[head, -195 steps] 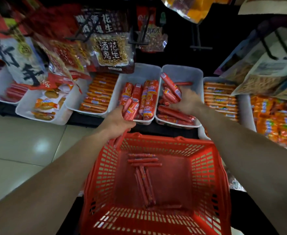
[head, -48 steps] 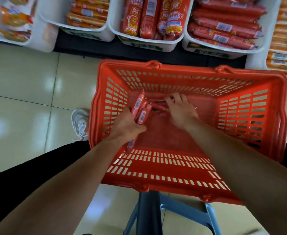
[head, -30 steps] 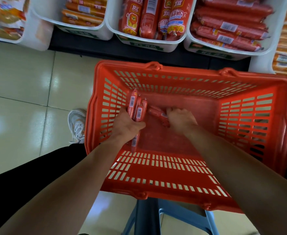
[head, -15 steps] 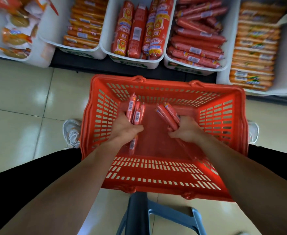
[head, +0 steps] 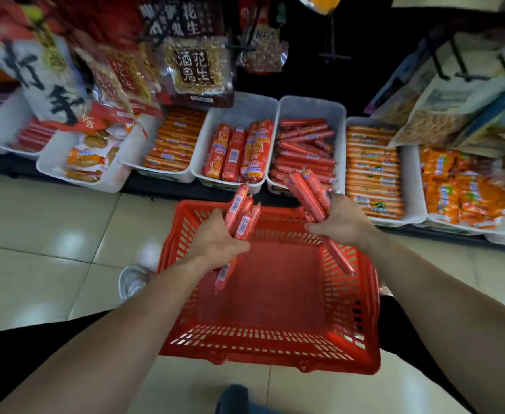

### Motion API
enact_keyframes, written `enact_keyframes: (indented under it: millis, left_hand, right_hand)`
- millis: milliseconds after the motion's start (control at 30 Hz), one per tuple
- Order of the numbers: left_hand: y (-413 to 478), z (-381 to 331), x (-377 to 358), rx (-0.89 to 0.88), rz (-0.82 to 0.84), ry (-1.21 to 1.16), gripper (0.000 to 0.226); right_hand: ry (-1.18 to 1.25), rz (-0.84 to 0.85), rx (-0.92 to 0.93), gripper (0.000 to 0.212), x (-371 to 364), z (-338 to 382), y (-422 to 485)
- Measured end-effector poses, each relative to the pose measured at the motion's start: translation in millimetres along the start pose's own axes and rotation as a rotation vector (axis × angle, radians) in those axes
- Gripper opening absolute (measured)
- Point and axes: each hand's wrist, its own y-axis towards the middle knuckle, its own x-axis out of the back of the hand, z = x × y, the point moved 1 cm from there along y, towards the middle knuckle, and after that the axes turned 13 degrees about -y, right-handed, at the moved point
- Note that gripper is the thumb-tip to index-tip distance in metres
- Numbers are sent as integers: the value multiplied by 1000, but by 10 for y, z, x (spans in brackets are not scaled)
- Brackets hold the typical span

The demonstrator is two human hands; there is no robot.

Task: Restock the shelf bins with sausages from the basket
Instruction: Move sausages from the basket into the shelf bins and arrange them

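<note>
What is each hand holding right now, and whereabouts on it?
Left hand grips a bundle of thin red sausages around their middles; right hand grips a second bundle likewise, ends sticking out both sides.

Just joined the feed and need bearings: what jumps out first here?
A red basket fills the lower centre. Over its far rim, the left hand grips a bundle of thin red sausages, and the right hand grips a second bundle. Beyond them, a row of white bins holds packed sausages.
</note>
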Motion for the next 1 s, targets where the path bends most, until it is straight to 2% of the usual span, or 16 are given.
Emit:
enact_keyframes:
  millis: [100,267,433,567,733,833,1000]
  left_hand:
    - [153,-226,141,-31,-38,9,55]
    - [584,-473,323,-89,-101,-6,65]
    - [1086,-555,376,-124,-82,-34,70]
    - [1403,-576,333,-136,-73,-48,70]
    - [1640,-565,260,-139,-56,-50,73]
    - [1695,-610,218,-150,-40,-37,71]
    - [1868,-879,69,-160,-21,12,65]
  right_hand:
    - [-10,-98,9,44,275,101,347]
    - [-47,-132,21,48,569,312,1107]
    - [-80,-194,53,62,584,399,1798]
    - [-190,-152,77,64,392,276,2040]
    - [-385,-10,93,73,114,-137,2088]
    - [-504,-27,126,79,168,-263,2055]
    - [-549,43,202,82,296,-365,1956]
